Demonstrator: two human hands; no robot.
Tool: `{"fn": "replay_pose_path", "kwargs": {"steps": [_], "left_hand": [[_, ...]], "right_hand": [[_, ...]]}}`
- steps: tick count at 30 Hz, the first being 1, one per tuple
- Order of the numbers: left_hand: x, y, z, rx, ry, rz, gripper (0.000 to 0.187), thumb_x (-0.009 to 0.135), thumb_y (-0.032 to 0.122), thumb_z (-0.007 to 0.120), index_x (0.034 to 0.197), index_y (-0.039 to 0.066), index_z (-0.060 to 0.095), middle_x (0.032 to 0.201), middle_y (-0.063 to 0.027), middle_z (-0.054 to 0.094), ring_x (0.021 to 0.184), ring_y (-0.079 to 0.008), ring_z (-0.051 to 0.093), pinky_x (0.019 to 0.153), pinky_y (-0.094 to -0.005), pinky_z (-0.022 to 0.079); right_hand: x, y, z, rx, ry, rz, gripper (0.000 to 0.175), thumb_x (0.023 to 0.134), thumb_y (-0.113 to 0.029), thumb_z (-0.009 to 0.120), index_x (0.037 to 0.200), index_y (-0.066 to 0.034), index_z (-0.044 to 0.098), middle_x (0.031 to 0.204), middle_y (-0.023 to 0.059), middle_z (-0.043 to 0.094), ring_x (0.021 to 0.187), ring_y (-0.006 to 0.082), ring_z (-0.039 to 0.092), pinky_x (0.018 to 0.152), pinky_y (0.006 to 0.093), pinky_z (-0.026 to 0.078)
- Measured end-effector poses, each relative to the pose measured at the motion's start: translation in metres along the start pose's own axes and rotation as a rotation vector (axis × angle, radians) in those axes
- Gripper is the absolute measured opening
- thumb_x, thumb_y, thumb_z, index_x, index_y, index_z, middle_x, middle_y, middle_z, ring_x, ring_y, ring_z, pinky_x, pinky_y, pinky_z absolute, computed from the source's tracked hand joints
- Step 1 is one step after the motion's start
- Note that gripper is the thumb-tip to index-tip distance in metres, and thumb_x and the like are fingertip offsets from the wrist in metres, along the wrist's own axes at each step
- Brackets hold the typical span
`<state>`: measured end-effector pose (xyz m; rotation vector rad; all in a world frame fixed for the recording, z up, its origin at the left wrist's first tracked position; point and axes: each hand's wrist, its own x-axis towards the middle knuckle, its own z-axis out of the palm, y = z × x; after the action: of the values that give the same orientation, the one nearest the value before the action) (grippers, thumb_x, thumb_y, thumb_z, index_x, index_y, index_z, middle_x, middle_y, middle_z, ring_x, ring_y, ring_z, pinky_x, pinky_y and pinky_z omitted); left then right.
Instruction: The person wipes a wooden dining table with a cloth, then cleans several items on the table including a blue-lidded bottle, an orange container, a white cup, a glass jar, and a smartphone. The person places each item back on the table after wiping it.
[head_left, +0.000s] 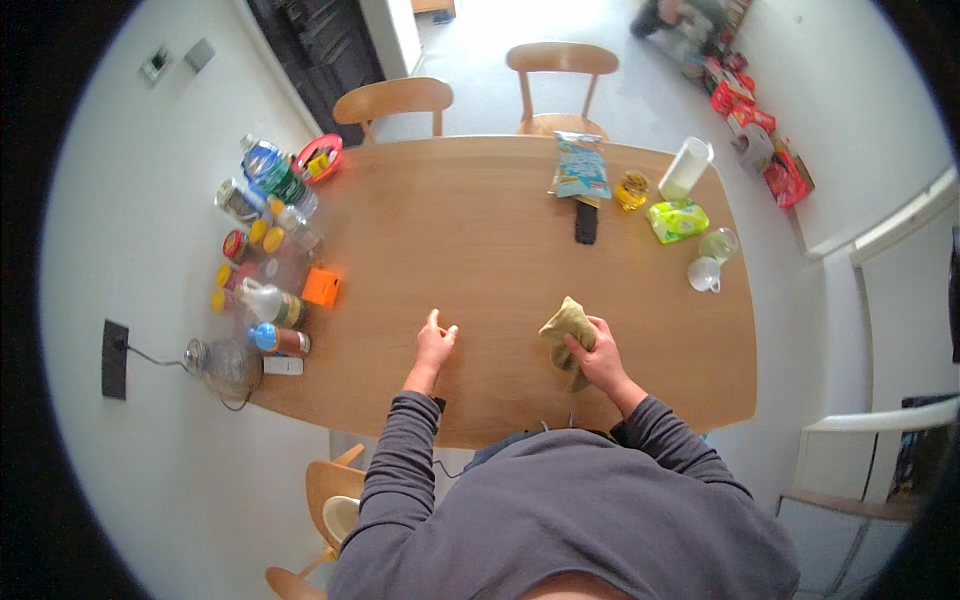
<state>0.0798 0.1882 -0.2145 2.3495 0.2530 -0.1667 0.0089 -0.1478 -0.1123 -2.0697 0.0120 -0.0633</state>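
A folded, yellowish-beige cloth (568, 330) is gripped in my right hand (598, 360), its lower end hanging towards the near side of the wooden table (480, 247). To the left, my left hand (435, 341) is above or on the tabletop with nothing in it, index finger pointing away from me and thumb apart; whether it touches the wood I cannot tell. An orange box (322, 287) stands to the left of that hand. Beyond the cloth lies a dark phone-like object (586, 223), partly under a blue snack bag (582, 165).
Bottles and jars crowd the left edge, among them a large plastic bottle (281, 176) and a glass jar (225, 367). A red basket (337, 154) sits behind them. On the right are a plastic pitcher (685, 169), a green tissue pack (677, 221) and a white cup (703, 275).
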Motion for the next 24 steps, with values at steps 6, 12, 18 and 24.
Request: {"fn": "replay_pose_path", "kwargs": {"steps": [6,12,18,24], "left_hand": [[-0.023,0.08,0.05,0.097,-0.226,0.219,0.049,0.088,0.028,0.07,0.127,0.002,0.056,0.093,-0.0154,0.069,0.081,-0.0219,0.068,0.072,-0.0344,0.055],[-0.049,0.182,0.114,0.084,-0.427,0.337,0.042,0.09,0.024,0.067,0.124,0.002,0.06,0.102,-0.0162,0.07,0.091,-0.024,0.068,0.08,-0.0358,0.054],[-0.078,0.247,0.166,-0.014,-0.558,0.441,0.04,0.091,0.02,0.067,0.126,0.003,0.058,0.103,-0.0152,0.068,0.086,-0.022,0.068,0.077,-0.0344,0.055],[-0.098,0.259,0.173,0.039,-0.559,0.408,0.04,0.092,0.02,0.066,0.127,0.003,0.058,0.102,-0.0149,0.068,0.087,-0.0215,0.068,0.078,-0.0347,0.055]], "right_hand": [[-0.017,0.05,-0.07,-0.123,0.101,0.019,0.053,0.089,-0.032,0.066,0.128,0.0002,0.051,0.13,0.0211,0.048,0.119,0.0383,0.051,0.1,0.043,0.043],[-0.001,0.094,-0.168,-0.162,0.416,-0.045,0.058,0.088,-0.028,0.068,0.132,0.0013,0.046,0.134,0.0213,0.043,0.123,0.0404,0.045,0.104,0.0446,0.039],[0.045,0.113,-0.255,-0.551,0.51,-0.139,0.066,0.079,-0.026,0.076,0.135,-0.005,0.046,0.141,0.0182,0.038,0.131,0.0375,0.038,0.107,0.0496,0.034],[0.082,0.162,-0.264,-0.699,0.329,-0.053,0.071,0.073,-0.027,0.079,0.135,-0.0111,0.048,0.142,0.0154,0.039,0.129,0.037,0.038,0.106,0.0505,0.034]]}}
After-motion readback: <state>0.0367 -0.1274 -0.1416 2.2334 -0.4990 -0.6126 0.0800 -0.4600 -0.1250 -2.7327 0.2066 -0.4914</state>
